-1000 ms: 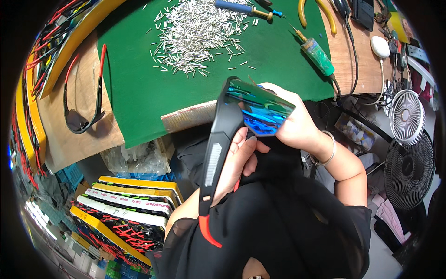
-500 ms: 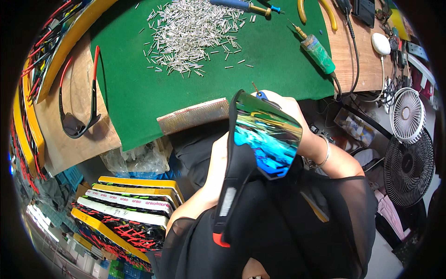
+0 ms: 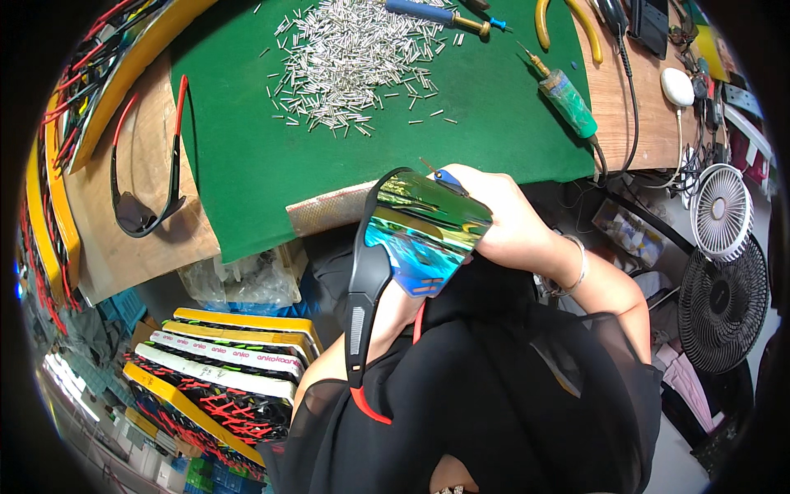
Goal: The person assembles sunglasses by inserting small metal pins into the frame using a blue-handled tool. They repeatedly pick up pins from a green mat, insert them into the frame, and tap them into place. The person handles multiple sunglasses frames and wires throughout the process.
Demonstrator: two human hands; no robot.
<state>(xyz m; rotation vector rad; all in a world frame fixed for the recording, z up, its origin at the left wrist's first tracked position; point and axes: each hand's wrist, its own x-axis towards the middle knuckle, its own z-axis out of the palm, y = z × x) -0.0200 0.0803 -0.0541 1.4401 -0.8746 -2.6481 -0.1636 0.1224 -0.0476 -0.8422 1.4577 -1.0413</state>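
Observation:
A pair of wraparound sunglasses (image 3: 420, 239) with a mirrored blue-green lens and black arms is held above my lap. My left hand (image 3: 395, 313) grips them from behind, its fingers mostly hidden by the lens and frame. One red-tipped arm hangs down toward me. At the lens's right side my right hand (image 3: 514, 216) is closed, with a small blue-handled tool (image 3: 449, 181) with a thin tip sticking out past its fingers. Behind the sunglasses lies a textured strip (image 3: 329, 209) along the front edge of the green mat (image 3: 239, 165).
A pile of small metal pins (image 3: 354, 66) covers the mat's back. To its right lie a blue-handled tool (image 3: 420, 11), a green-handled soldering iron (image 3: 568, 103) and yellow-handled pliers (image 3: 594, 37). Other sunglasses (image 3: 144, 214) rest at left. Stacked trays (image 3: 222, 362) and fans (image 3: 721, 210) flank me.
The sunglasses have shifted left and tilted, so the lens shows more flatly and a second red tip appears. Both hands moved with them. The blue-handled tool in my right hand has swung leftward.

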